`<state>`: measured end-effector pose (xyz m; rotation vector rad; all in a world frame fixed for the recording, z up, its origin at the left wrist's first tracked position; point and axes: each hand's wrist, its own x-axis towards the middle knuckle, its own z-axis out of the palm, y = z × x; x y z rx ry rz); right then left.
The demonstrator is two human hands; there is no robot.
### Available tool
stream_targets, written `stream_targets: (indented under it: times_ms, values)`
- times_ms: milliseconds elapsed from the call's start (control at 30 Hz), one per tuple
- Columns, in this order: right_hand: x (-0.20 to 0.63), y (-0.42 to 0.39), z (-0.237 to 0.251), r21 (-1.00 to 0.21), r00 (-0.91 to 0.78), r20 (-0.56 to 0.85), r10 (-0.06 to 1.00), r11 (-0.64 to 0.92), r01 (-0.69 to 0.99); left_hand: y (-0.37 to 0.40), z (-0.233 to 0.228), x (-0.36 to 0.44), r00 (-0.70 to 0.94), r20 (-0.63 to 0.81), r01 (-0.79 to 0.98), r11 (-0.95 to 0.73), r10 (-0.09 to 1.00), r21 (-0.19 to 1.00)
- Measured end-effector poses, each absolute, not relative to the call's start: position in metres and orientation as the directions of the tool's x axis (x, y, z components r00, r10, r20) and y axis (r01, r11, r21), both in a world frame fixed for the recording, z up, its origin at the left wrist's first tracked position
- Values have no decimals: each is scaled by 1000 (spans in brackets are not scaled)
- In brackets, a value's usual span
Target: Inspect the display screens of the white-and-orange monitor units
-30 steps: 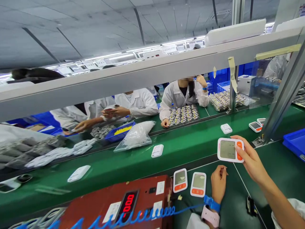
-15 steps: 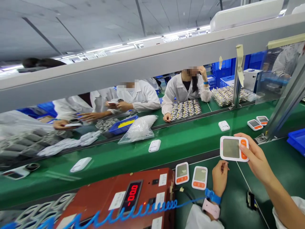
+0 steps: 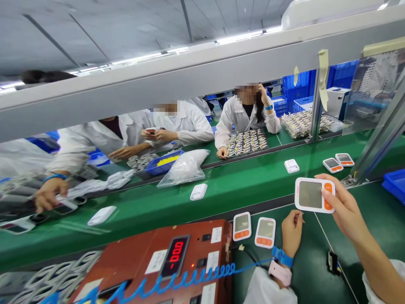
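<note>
My right hand grips a white digital monitor by its orange-button end, thumb on the front. Its blank grey screen faces me. My left hand rests low beside it, fingers curled in, with nothing visible in them; it wears a blue wrist strap and a pink band. A coiled blue cord runs to the strap. Left of that hand, two similar monitors, one nearer and one farther, lie screen up on the green bench.
A brown box with a red display stands front left. Beyond it, a green conveyor belt carries white units and two monitors. Co-workers in white coats sit opposite. A metal post and blue bin are at right.
Units on the belt have shifted left. At far left, a co-worker's hand now reaches down to a white device on the belt. My hands keep nearly the same pose.
</note>
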<state>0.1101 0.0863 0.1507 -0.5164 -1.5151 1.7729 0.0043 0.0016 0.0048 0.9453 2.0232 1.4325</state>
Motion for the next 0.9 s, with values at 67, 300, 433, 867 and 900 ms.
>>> stream_targets:
  times_ms: [67,300,433,867,900]
  values:
    - [112,89,155,-966,-625,160,764,-9,-258,2,4,4,-639,1,250,207,769,946]
    - [127,103,170,-951,-489,234,841,92,-296,1,2,-1,-625,2,273,216,781,937]
    - [138,106,176,-948,-384,286,878,203,-244,1,0,-2,-619,-11,278,232,786,932]
    - [156,131,175,-947,-316,265,911,183,-265,4,8,-2,-637,19,332,252,771,909]
    - [156,131,176,-946,-319,266,910,183,-269,4,8,-2,-640,14,331,259,769,908]
